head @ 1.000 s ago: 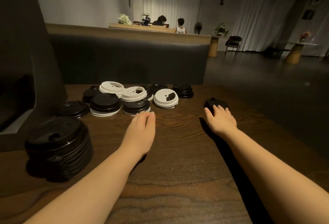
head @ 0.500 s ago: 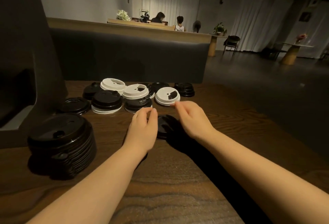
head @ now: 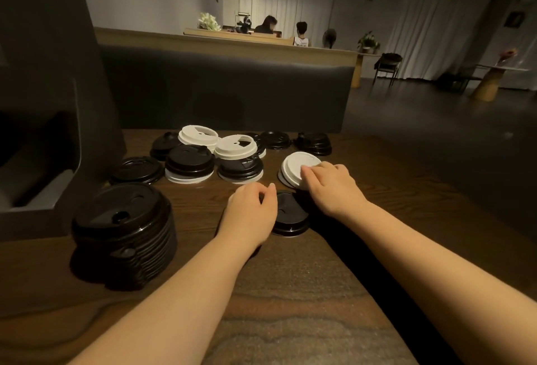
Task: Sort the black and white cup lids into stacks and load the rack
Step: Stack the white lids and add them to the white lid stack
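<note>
White plastic, a tilted white lid (head: pixel 296 167), is pinched at its near edge by the right hand (head: pixel 331 187). The left hand (head: pixel 250 213), fingers loosely curled and holding nothing visible, rests against a single black lid (head: pixel 290 215). To do this step well, the person should probably lift the white lid straight, clear of the mixed lids (head: pixel 215 158), and place it on another white one. A tall black stack (head: pixel 123 234) stands left on the dark wooden surface (head: pixel 290 292). Behind are a padded bench and a dim room with curtains
</note>
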A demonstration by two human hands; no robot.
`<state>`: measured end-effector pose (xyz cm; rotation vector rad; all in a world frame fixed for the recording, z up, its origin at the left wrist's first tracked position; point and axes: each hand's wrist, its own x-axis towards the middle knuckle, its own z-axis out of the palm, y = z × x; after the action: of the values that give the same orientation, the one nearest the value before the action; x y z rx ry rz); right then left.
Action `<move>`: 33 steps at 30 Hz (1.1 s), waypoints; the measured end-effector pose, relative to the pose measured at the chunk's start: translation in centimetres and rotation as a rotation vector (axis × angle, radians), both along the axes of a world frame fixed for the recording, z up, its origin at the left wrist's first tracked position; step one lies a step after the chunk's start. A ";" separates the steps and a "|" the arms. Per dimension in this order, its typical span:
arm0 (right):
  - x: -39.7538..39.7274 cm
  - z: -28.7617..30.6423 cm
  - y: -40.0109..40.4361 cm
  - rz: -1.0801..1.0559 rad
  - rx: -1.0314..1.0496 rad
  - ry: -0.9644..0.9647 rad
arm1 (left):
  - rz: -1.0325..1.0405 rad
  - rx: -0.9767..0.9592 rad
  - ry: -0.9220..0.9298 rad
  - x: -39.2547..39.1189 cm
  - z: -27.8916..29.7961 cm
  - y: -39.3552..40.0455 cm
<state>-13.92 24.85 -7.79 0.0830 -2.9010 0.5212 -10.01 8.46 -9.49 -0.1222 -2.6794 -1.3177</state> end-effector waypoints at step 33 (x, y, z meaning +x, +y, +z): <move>2.2 3.0 0.0 0.094 0.043 0.024 | 0.011 -0.187 -0.032 2.4 0.3 -3.2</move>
<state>-11.72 24.88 -4.78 0.2317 -2.8961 0.4693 -7.61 5.25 -9.21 -0.1084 -2.8212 -1.0725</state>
